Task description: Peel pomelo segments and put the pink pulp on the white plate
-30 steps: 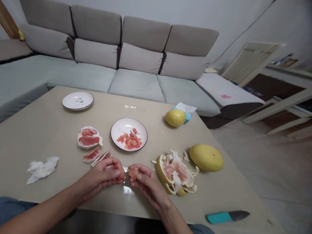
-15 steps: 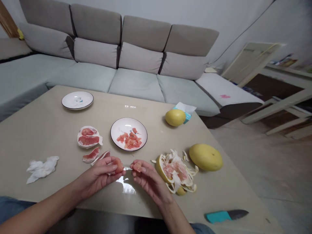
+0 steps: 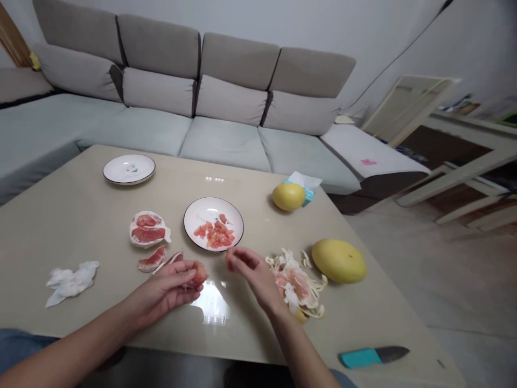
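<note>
My left hand [image 3: 165, 290] cradles a peeled pomelo segment [image 3: 198, 275] against its fingers, just right of loose strips of pith and pulp [image 3: 152, 258]. My right hand [image 3: 252, 272] has moved apart from it, its fingertips pinched at the lower rim of a white plate [image 3: 213, 211] holding chopped pomelo pulp [image 3: 214, 234]. A small pink bit of pulp seems caught between those fingertips. Behind my left hand lies an opened pomelo segment [image 3: 148, 229] in its white pith. A heap of peel and pith [image 3: 294, 283] sits beside my right wrist.
Two whole yellow pomelos [image 3: 339, 261] [image 3: 287, 196] sit on the beige glass-topped table [image 3: 81, 215], with a second plate [image 3: 128, 169], a crumpled tissue [image 3: 70, 283] and a tissue box [image 3: 305, 189]. A teal-handled knife [image 3: 374, 355] lies near the front edge. A sofa [image 3: 226, 137] stands behind.
My right hand has moved up and away from my left hand, towards the plate's rim, its fingers now pinched. My left hand has hardly moved and keeps the segment.
</note>
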Demonstrator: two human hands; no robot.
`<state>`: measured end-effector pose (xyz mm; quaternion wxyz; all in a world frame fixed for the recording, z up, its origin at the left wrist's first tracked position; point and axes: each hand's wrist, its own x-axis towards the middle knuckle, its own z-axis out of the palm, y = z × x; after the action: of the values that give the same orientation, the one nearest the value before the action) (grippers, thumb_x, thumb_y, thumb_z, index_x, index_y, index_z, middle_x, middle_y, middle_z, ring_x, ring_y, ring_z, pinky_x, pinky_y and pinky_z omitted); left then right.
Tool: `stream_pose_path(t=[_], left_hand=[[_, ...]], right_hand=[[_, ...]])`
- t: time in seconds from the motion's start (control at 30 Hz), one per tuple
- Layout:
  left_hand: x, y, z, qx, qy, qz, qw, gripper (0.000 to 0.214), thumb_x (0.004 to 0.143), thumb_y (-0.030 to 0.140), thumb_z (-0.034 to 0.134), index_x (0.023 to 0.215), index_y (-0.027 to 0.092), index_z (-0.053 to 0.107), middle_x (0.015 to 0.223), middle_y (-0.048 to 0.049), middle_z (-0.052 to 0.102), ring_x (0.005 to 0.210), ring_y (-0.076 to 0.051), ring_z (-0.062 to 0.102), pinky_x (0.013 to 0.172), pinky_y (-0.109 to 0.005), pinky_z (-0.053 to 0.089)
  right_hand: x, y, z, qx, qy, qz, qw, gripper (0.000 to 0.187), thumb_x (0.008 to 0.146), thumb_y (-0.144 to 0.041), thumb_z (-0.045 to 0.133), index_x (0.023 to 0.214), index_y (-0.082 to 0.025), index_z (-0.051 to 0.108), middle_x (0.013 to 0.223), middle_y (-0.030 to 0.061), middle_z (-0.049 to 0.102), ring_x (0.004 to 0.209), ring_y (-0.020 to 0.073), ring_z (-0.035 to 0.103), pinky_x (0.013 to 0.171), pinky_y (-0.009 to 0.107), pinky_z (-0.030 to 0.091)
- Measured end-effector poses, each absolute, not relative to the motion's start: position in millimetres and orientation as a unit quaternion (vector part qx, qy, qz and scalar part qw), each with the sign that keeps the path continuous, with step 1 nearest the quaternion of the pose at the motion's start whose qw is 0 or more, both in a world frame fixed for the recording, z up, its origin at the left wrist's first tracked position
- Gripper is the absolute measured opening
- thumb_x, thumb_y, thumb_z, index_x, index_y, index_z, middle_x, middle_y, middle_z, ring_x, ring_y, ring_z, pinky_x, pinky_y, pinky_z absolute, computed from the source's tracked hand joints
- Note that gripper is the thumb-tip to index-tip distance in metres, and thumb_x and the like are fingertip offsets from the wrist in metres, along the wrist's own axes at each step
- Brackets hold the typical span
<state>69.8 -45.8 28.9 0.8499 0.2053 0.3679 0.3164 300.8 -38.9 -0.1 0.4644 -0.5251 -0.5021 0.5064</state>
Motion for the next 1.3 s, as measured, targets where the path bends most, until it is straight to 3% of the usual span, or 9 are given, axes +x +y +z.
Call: stream_pose_path(t=[0.03,0.13,0.3,0.47,0.6,0.67,0.77,1.07,1.3], left_hand=[[70,-46,29,0.21,0.374,0.317,0.846,0.018,0.079,0.018,0.073,0.096,0.014,0.07,0.091,-0.0049,0.068,0.083,-0.012,0.066,0.084,-0.026,0.055],[68,-46,27,0.227,0.384,0.316,0.837,0.021,0.076,0.02,0.076,0.096,0.014,0.071,0.096,-0.0052,0.069,0.092,-0.014,0.065,0.093,-0.026,0.051],[63,-46,27,0.288,0.412,0.302,0.81,0.029,0.075,0.027,0.077,0.102,0.018,0.07,0.107,-0.0069,0.069,0.101,-0.017,0.064,0.096,-0.03,0.047],[61,-46,25,0.412,0.446,0.334,0.721,0.035,0.071,0.03,0.079,0.101,0.021,0.066,0.096,-0.0061,0.072,0.093,-0.021,0.065,0.087,-0.032,0.047],[60,-50,17,0.489,0.456,0.354,0.654,0.027,0.068,0.028,0.08,0.09,0.022,0.065,0.09,-0.0045,0.07,0.094,-0.023,0.063,0.088,-0.034,0.045],[60,-53,17,0.514,0.46,0.355,0.631,0.022,0.068,0.028,0.079,0.085,0.021,0.067,0.088,-0.0052,0.069,0.097,-0.026,0.062,0.09,-0.036,0.045],[62,-59,24,0.535,0.453,0.349,0.621,0.016,0.069,0.029,0.077,0.079,0.021,0.068,0.083,-0.0045,0.068,0.096,-0.027,0.061,0.09,-0.037,0.044],[62,-66,36,0.596,0.468,0.318,0.569,0.011,0.072,0.028,0.075,0.081,0.022,0.072,0.084,-0.0032,0.068,0.084,-0.022,0.059,0.075,-0.028,0.044],[63,-68,32,0.557,0.448,0.329,0.617,0.011,0.072,0.028,0.074,0.079,0.021,0.071,0.083,-0.003,0.066,0.078,-0.02,0.057,0.068,-0.027,0.044]], right_hand=[[305,-27,-1,-0.565,-0.575,0.382,0.451,0.027,0.085,-0.04,0.061,0.099,-0.019,0.069,0.092,0.0074,0.071,0.078,0.0187,0.064,0.075,0.033,0.052],[318,12,-7,-0.594,-0.61,0.277,0.446,0.023,0.082,-0.037,0.062,0.095,-0.019,0.07,0.096,0.0095,0.068,0.082,0.0218,0.06,0.082,0.039,0.047],[328,50,-17,-0.589,-0.669,0.218,0.398,0.015,0.071,-0.019,0.066,0.084,-0.02,0.074,0.089,0.0101,0.07,0.089,0.0262,0.058,0.092,0.044,0.04],[325,33,-5,-0.588,-0.683,0.196,0.386,0.023,0.076,-0.018,0.062,0.096,-0.019,0.074,0.103,0.0129,0.069,0.098,0.0285,0.057,0.094,0.045,0.04],[302,-19,20,-0.569,-0.682,0.249,0.386,0.021,0.087,-0.029,0.057,0.102,-0.024,0.071,0.098,0.0072,0.07,0.086,0.0219,0.063,0.079,0.036,0.049],[286,-49,29,-0.517,-0.653,0.393,0.391,0.02,0.085,-0.031,0.063,0.103,-0.024,0.07,0.1,0.0057,0.069,0.087,0.0201,0.063,0.078,0.033,0.05],[265,-78,36,-0.48,-0.629,0.461,0.401,0.021,0.079,-0.028,0.072,0.1,-0.024,0.072,0.097,0.0054,0.069,0.086,0.0198,0.063,0.078,0.032,0.049],[253,-83,29,-0.47,-0.642,0.436,0.42,0.008,0.079,-0.021,0.071,0.086,-0.024,0.074,0.082,0.0042,0.069,0.075,0.018,0.062,0.069,0.03,0.049],[249,-87,24,-0.482,-0.603,0.486,0.409,0.004,0.08,-0.021,0.067,0.08,-0.021,0.071,0.081,0.0042,0.065,0.068,0.0152,0.061,0.058,0.024,0.049]])
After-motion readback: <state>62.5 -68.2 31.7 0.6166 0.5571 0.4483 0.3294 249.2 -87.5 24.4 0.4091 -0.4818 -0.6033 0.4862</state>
